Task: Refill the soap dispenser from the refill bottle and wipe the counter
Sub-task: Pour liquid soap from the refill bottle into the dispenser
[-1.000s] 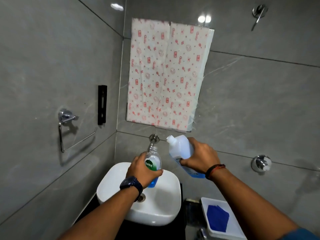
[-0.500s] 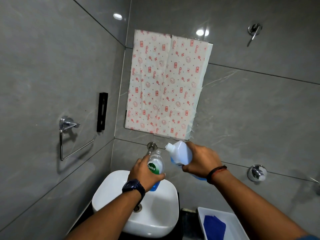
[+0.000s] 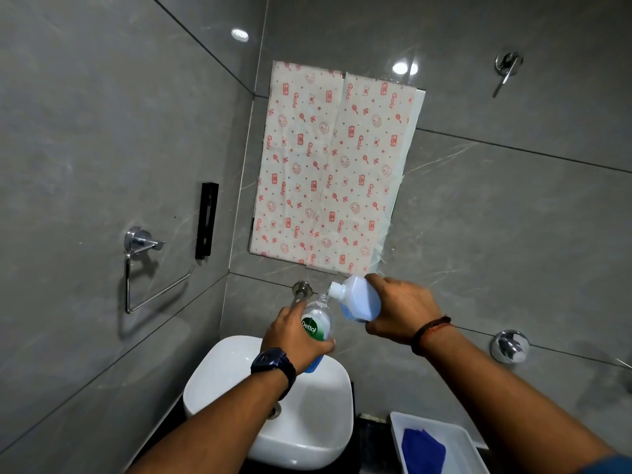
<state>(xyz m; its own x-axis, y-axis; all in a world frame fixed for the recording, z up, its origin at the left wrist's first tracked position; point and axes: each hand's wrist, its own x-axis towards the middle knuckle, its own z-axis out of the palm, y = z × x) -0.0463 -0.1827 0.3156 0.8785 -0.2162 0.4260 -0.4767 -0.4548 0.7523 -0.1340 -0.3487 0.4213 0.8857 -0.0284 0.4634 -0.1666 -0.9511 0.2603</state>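
Note:
My left hand (image 3: pixel 294 336) grips a clear soap dispenser bottle (image 3: pixel 318 323) with a green Dettol label, held over the white basin (image 3: pixel 307 436). Its pump is off and its neck is open; a little blue liquid shows at its bottom. My right hand (image 3: pixel 400 313) holds the translucent refill bottle (image 3: pixel 359 299), tipped to the left with blue liquid inside. The refill bottle's open spout sits right at the dispenser's mouth.
A white tray (image 3: pixel 458 436) holding a folded blue cloth (image 3: pixel 422 449) stands on the dark counter at the lower right. A wall tap (image 3: pixel 301 290) sticks out behind the bottles. A towel ring (image 3: pixel 143 268) hangs on the left wall, and patterned paper (image 3: pixel 331 165) covers the mirror.
The refill bottle has tipped further and its spout has come down to the dispenser's mouth. My head has tilted up, so everything sits lower in view.

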